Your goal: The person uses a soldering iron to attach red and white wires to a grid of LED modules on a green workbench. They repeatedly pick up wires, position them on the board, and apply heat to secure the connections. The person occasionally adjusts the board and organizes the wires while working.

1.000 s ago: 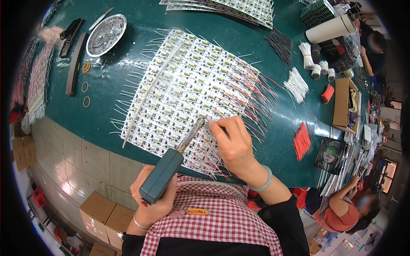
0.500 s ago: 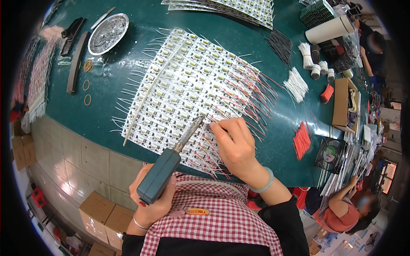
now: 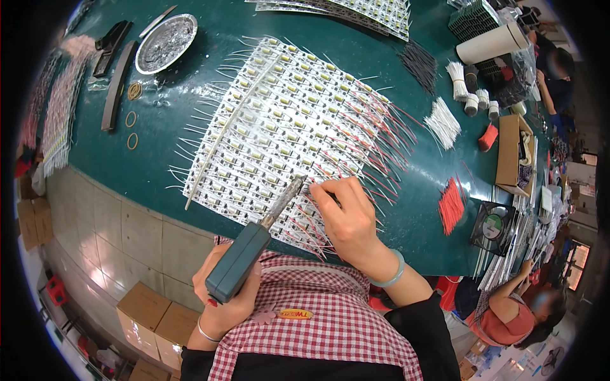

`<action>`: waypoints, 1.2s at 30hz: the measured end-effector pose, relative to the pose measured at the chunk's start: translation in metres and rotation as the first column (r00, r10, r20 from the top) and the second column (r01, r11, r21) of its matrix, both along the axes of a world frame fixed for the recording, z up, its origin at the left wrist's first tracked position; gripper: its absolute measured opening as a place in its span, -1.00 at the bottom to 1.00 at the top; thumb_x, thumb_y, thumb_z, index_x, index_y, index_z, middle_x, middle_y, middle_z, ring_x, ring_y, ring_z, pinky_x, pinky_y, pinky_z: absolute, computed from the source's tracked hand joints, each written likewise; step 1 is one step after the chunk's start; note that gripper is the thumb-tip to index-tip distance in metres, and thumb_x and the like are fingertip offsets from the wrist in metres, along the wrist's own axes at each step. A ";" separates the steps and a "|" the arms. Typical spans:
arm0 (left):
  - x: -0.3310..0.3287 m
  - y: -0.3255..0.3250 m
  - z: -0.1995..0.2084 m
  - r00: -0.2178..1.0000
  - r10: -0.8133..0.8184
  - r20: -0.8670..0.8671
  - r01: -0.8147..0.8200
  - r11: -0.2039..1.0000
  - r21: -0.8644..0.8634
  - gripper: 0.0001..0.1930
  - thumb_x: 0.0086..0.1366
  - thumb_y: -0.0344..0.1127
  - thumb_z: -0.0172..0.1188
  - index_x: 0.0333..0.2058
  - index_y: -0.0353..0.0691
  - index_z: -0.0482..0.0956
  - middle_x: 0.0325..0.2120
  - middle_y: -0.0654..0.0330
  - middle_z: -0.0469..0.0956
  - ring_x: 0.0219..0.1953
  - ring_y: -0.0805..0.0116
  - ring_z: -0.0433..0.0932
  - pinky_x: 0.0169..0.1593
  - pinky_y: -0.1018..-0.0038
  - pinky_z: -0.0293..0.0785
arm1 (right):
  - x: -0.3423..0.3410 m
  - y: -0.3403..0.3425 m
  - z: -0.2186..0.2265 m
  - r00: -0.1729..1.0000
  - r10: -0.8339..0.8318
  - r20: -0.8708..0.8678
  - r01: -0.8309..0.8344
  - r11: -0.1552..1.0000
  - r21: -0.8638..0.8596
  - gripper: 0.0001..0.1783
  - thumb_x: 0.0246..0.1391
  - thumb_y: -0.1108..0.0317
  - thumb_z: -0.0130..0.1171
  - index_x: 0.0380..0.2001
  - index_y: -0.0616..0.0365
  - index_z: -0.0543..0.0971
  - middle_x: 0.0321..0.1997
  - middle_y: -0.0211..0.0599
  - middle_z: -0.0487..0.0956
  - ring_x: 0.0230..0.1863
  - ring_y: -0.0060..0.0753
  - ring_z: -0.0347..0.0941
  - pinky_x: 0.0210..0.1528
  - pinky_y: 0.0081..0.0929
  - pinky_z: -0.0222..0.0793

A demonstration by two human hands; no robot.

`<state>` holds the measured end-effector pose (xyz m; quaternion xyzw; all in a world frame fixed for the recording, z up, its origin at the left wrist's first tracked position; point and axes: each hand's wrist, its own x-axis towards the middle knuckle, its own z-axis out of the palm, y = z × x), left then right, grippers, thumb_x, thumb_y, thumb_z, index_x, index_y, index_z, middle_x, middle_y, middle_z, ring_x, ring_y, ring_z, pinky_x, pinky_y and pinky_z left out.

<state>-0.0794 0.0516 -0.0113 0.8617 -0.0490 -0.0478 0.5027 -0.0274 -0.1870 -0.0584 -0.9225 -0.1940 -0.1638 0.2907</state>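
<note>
My left hand (image 3: 244, 300) is wrapped round the dark green body of a soldering iron (image 3: 239, 261) with a gun-like handle. Its worn metal barrel slants up and right, the tip over a white panel of small circuit boards (image 3: 254, 136). Just right of that tip, my right hand (image 3: 349, 222) is closed in a pinch low over the panel; what its fingertips hold is too small and hidden to name. Red and white wires (image 3: 375, 130) fan out from the panel's right side, and white wires stick out along its left. A thin pale strip (image 3: 235, 127) lies across the boards.
At the upper left stand a metal bowl (image 3: 140, 56), dark bars (image 3: 118, 89) and rubber bands (image 3: 132, 141). To the right lie black (image 3: 419, 66), white (image 3: 443, 124) and red wire bundles (image 3: 452, 206), a cardboard box (image 3: 507, 155) and a fan (image 3: 492, 227). More panels (image 3: 381, 19) are stacked beyond.
The soldering tip and my right fingers have shifted slightly toward the panel's near edge. The table and the things on it appear a little higher in view. Both hands keep their grip.
</note>
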 end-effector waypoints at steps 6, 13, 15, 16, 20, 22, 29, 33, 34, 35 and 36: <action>0.001 -0.008 0.001 0.997 0.074 -0.013 -0.075 0.996 -0.055 -0.81 0.01 -0.62 0.35 -0.33 -0.45 0.63 -0.36 0.01 0.61 -0.42 0.25 0.61 -0.32 0.46 0.52 | 0.000 0.001 -0.002 1.000 0.000 0.001 0.000 1.000 0.004 -0.67 -0.15 0.57 0.20 -0.20 0.36 0.57 -0.26 -0.19 0.50 -0.30 -0.20 0.42 -0.31 -0.39 0.41; 0.001 -0.009 0.000 0.998 0.056 0.018 -0.056 0.998 -0.013 -0.84 0.01 -0.61 0.34 -0.38 -0.43 0.60 -0.41 0.07 0.58 -0.46 0.27 0.58 -0.35 0.47 0.50 | 0.000 0.001 -0.003 1.000 -0.001 0.011 0.001 1.000 -0.020 -0.66 -0.18 0.57 0.19 -0.21 0.36 0.58 -0.27 -0.19 0.50 -0.30 -0.20 0.42 -0.30 -0.39 0.41; 0.001 -0.009 -0.002 0.999 0.053 0.015 -0.052 0.999 -0.009 -0.84 0.01 -0.61 0.35 -0.38 -0.42 0.59 -0.43 0.08 0.57 -0.47 0.27 0.58 -0.36 0.47 0.50 | 0.001 0.001 -0.002 1.000 0.000 0.016 0.001 1.000 -0.027 -0.66 -0.19 0.57 0.19 -0.22 0.36 0.58 -0.27 -0.19 0.50 -0.29 -0.20 0.42 -0.30 -0.38 0.41; 0.001 -0.009 -0.002 0.998 0.054 0.012 -0.054 0.999 -0.007 -0.84 0.00 -0.61 0.35 -0.39 -0.42 0.59 -0.43 0.08 0.56 -0.47 0.27 0.57 -0.36 0.47 0.49 | 0.001 0.002 -0.002 1.000 0.001 0.020 0.000 1.000 -0.029 -0.66 -0.19 0.57 0.19 -0.23 0.37 0.58 -0.27 -0.19 0.50 -0.29 -0.20 0.42 -0.30 -0.38 0.42; -0.001 -0.007 -0.001 0.998 0.060 0.001 -0.060 0.998 -0.008 -0.82 0.00 -0.61 0.36 -0.38 -0.42 0.59 -0.44 0.07 0.56 -0.46 0.26 0.58 -0.37 0.46 0.49 | 0.002 0.003 -0.001 0.999 0.013 0.029 -0.012 1.000 -0.029 -0.67 -0.20 0.57 0.20 -0.24 0.37 0.58 -0.28 -0.19 0.50 -0.29 -0.19 0.43 -0.31 -0.38 0.42; -0.002 -0.005 -0.001 0.999 0.045 0.017 -0.045 0.999 -0.007 -0.81 0.00 -0.61 0.36 -0.36 -0.43 0.60 -0.43 0.06 0.57 -0.45 0.24 0.59 -0.36 0.45 0.50 | 0.002 0.003 -0.001 1.000 0.013 0.026 -0.012 0.999 -0.034 -0.66 -0.20 0.57 0.20 -0.24 0.38 0.58 -0.28 -0.19 0.50 -0.29 -0.19 0.43 -0.31 -0.38 0.43; -0.005 0.003 -0.001 0.999 0.007 0.042 -0.007 1.000 0.001 -0.80 0.02 -0.62 0.35 -0.32 -0.45 0.63 -0.36 0.00 0.62 -0.39 0.18 0.63 -0.30 0.42 0.53 | 0.001 0.002 0.000 1.000 0.007 0.024 -0.007 0.999 -0.035 -0.67 -0.20 0.59 0.20 -0.23 0.36 0.57 -0.28 -0.19 0.49 -0.28 -0.19 0.43 -0.31 -0.38 0.42; -0.010 0.005 0.000 1.000 0.029 -0.002 -0.029 1.000 -0.013 -0.79 0.02 -0.62 0.35 -0.31 -0.46 0.63 -0.33 -0.01 0.63 -0.35 0.18 0.64 -0.26 0.42 0.55 | 0.002 0.002 0.000 1.000 0.004 0.018 -0.004 0.999 -0.033 -0.66 -0.20 0.59 0.21 -0.23 0.35 0.58 -0.28 -0.19 0.49 -0.28 -0.19 0.43 -0.31 -0.36 0.41; -0.010 0.005 -0.001 1.000 0.030 -0.005 -0.030 0.999 -0.014 -0.79 0.02 -0.62 0.35 -0.30 -0.46 0.63 -0.33 -0.02 0.63 -0.34 0.17 0.64 -0.25 0.42 0.55 | 0.002 0.002 0.000 1.000 0.002 0.015 -0.001 1.000 -0.030 -0.66 -0.21 0.59 0.21 -0.23 0.35 0.58 -0.28 -0.20 0.49 -0.28 -0.19 0.43 -0.31 -0.36 0.41; -0.009 0.005 0.001 1.000 0.031 0.004 -0.031 0.999 -0.012 -0.79 0.02 -0.62 0.35 -0.30 -0.46 0.63 -0.32 -0.02 0.63 -0.34 0.17 0.64 -0.25 0.42 0.55 | 0.001 0.002 0.001 1.000 -0.005 0.022 0.006 1.000 -0.031 -0.66 -0.21 0.59 0.21 -0.23 0.35 0.58 -0.28 -0.20 0.49 -0.28 -0.19 0.43 -0.31 -0.36 0.41; -0.009 0.005 0.002 0.999 0.033 0.014 -0.033 0.999 -0.009 -0.78 0.02 -0.63 0.35 -0.30 -0.46 0.63 -0.32 -0.02 0.63 -0.34 0.17 0.64 -0.25 0.42 0.55 | -0.001 0.001 0.004 1.000 -0.012 0.029 0.013 0.999 -0.031 -0.65 -0.22 0.59 0.21 -0.23 0.35 0.58 -0.29 -0.20 0.49 -0.28 -0.19 0.43 -0.32 -0.35 0.41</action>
